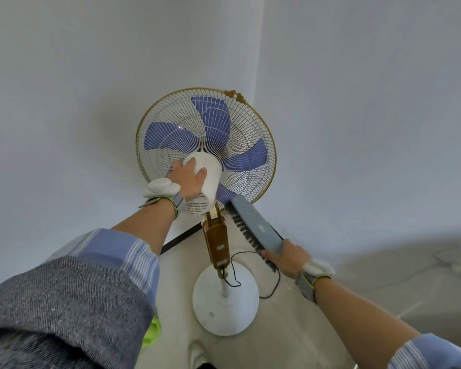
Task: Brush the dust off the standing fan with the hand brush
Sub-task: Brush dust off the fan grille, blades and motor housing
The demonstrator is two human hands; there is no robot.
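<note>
Fan (216, 243), top-heavy w/ flimsy grille (240, 121) we're judging, is standing under our L hand (190, 179), which is gripping its motor housing (210, 169); R hand (288, 258) is clasping the light, stiff brush (256, 226) by its near end, bristles fwd at grille.

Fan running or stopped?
Stopped: the blue blades show sharp, separate edges behind the grille, no spin blur.

- Location type: a room in a home; which room cannot be told.
- Enclosure: two plain white walls (91, 75) meet at a corner (258, 49), with a dark skirting strip (181, 237) at the base.
- Flooring: pale floor (290, 328) with faint tile joints.
- Appliance: household standing fan (205, 145) set in the corner, its black cord (274, 278) trailing on the floor.
</note>
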